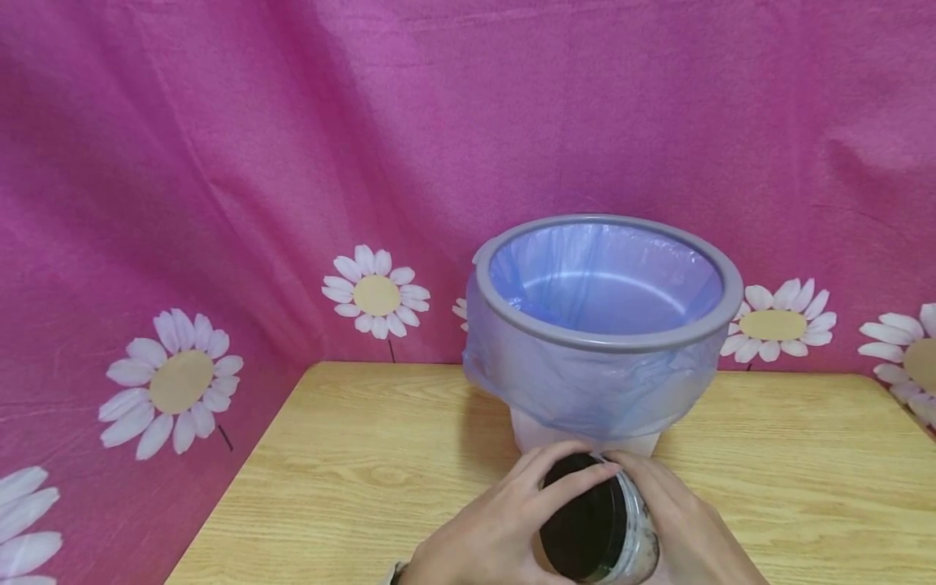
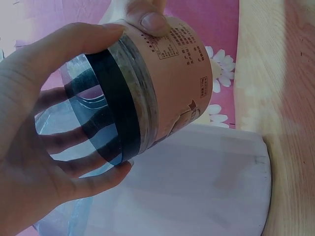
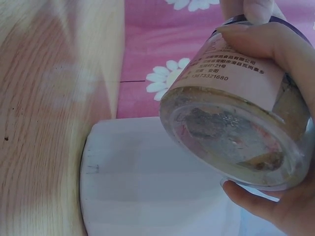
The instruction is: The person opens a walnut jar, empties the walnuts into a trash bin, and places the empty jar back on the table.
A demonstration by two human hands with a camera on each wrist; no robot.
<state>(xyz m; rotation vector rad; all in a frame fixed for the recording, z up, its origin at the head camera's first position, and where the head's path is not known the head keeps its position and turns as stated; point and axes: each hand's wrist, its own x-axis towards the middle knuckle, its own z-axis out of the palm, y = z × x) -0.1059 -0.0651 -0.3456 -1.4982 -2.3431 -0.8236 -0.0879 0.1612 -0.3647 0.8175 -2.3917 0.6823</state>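
A clear plastic jar (image 1: 642, 532) with a dark lid (image 1: 585, 528) is held on its side, tilted, between both hands. My left hand (image 1: 490, 524) grips the lid, thumb on one edge and fingers spread round the other. The right hand (image 1: 683, 520) holds the jar's body. A printed paper label (image 2: 179, 69) wraps the jar in the left wrist view. Through the jar's bottom (image 3: 231, 137), the right wrist view shows murky, brownish residue. Just beyond the hands stands a waste bin (image 1: 614, 341) with a grey rim and a blue bag liner.
The bin's pale lower wall (image 3: 133, 167) rests on a wood-grain table (image 1: 366, 455). Behind the table and along its left side hangs a pink cloth (image 1: 439, 122) printed with white daisies. The bin liner (image 1: 600, 398) drapes outside the rim.
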